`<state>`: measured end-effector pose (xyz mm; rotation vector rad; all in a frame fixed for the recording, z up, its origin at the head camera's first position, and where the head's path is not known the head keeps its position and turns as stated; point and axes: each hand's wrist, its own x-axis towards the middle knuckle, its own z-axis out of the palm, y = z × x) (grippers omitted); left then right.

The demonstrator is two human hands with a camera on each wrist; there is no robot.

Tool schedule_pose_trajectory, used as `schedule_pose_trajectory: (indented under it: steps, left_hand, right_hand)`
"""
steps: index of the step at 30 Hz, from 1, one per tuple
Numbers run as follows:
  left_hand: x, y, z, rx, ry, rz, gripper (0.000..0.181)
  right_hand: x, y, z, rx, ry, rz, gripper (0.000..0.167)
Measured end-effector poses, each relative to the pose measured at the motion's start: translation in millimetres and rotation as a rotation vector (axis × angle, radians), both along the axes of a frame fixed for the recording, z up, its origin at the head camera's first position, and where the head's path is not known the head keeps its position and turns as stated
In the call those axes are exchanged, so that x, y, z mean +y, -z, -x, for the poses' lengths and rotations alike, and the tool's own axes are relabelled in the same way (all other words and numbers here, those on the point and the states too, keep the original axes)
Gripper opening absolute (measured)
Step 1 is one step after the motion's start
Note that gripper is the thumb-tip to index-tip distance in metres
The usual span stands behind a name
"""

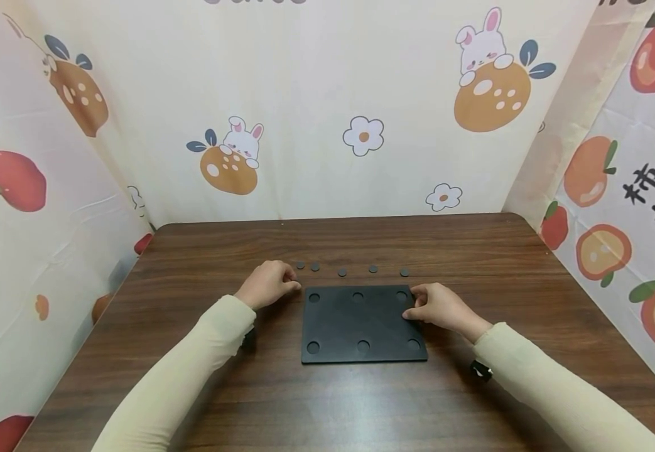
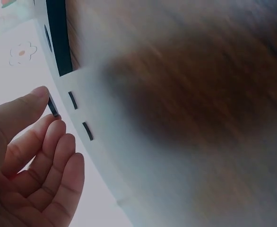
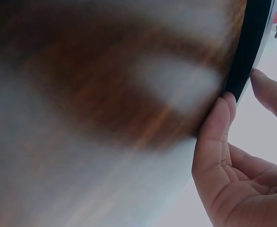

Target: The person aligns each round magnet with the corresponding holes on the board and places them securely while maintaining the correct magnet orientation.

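A flat black board (image 1: 361, 323) with several round recesses lies on the table. Beside its far left corner, my left hand (image 1: 267, 285) pinches a small black disc (image 2: 53, 107) between thumb and fingers, clear in the left wrist view. At the board's right edge my right hand (image 1: 440, 307) grips it, thumb on top and fingers against the side. The right wrist view shows those fingers (image 3: 216, 118) touching the board's edge (image 3: 249, 47). Several loose black discs (image 1: 342, 272) lie in a rough row behind the board.
The brown wood-grain table (image 1: 350, 408) stretches to either side of the board and in front of it. Curtains (image 1: 304, 81) printed with fruit, rabbits and flowers stand at the back and both sides. Two discs (image 2: 72, 100) show edge-on near the left fingers.
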<state>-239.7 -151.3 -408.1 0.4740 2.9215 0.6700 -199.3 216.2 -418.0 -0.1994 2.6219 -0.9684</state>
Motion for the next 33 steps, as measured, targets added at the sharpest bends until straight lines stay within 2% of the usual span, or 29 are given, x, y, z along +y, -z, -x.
schedule_pose_trajectory:
  steps: [16, 33]
  left_hand:
    - [17.5, -5.1, -8.5, 0.044, 0.056, -0.010, 0.017]
    - [29.1, -4.8, -12.8, 0.023, 0.092, 0.007, 0.016]
  right_hand:
    - [0.3, -0.1, 0.1, 0.002, -0.001, 0.008, 0.073]
    - [-0.1, -1.9, 0.6, -0.015, 0.008, 0.006, 0.073]
